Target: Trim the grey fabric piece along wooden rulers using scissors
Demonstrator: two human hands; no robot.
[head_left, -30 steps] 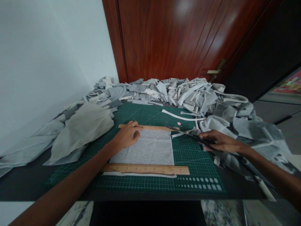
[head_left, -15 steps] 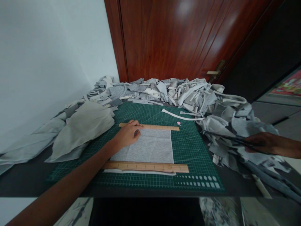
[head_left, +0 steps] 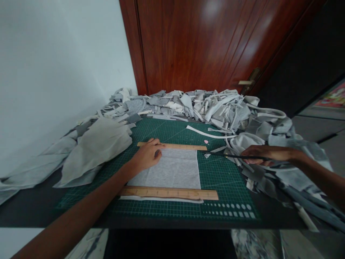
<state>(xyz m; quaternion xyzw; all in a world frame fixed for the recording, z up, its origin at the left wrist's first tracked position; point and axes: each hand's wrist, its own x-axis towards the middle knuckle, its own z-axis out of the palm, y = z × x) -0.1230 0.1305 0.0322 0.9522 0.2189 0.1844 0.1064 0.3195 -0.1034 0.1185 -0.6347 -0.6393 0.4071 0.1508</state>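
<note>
Flat pale-gray cloth, faintly creased, with straight right edge

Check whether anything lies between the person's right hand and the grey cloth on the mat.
Yes: the scissors in the right hand point toward the grey cloth, and near its far right corner a pale strip crosses their line; contact is unclear.

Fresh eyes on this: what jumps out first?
The glossy red-brown door at the back, then the long heap of grey and white fabric scraps along the back and right of the green cutting mat. Mid-mat, the left hand rests on the far wooden ruler and grey cloth; the right hand holds dark scissors, tips by the cloth's far right corner.
</note>
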